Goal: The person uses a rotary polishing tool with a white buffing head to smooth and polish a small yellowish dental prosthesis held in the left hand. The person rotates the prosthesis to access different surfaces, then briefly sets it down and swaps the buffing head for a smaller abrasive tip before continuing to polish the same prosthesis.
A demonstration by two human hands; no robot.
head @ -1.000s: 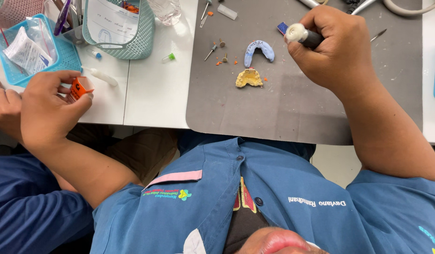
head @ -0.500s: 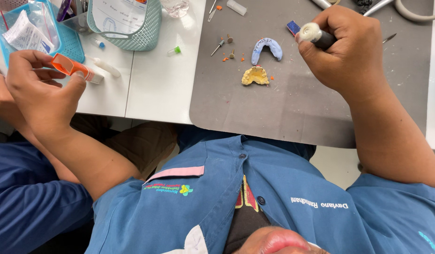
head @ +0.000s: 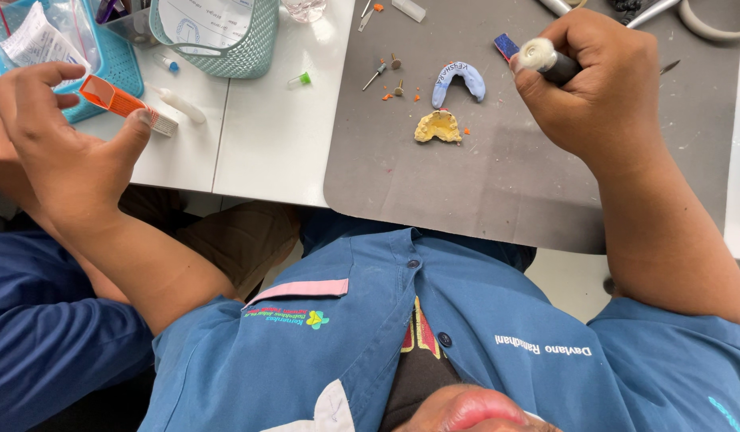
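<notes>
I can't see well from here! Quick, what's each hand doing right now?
Left hand: closed on a small orange rectangular box.
Right hand: closed around a dark handpiece tipped with a white fluffy buffing head.

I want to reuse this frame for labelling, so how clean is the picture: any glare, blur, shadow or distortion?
Head view: even, bright light with soft shadows under the left hand and right hand; mild glare on the white table near the top; the yellow dental cast and blue tray on the grey mat look sharp; the chin at the bottom edge is soft, close to the lens.
</notes>
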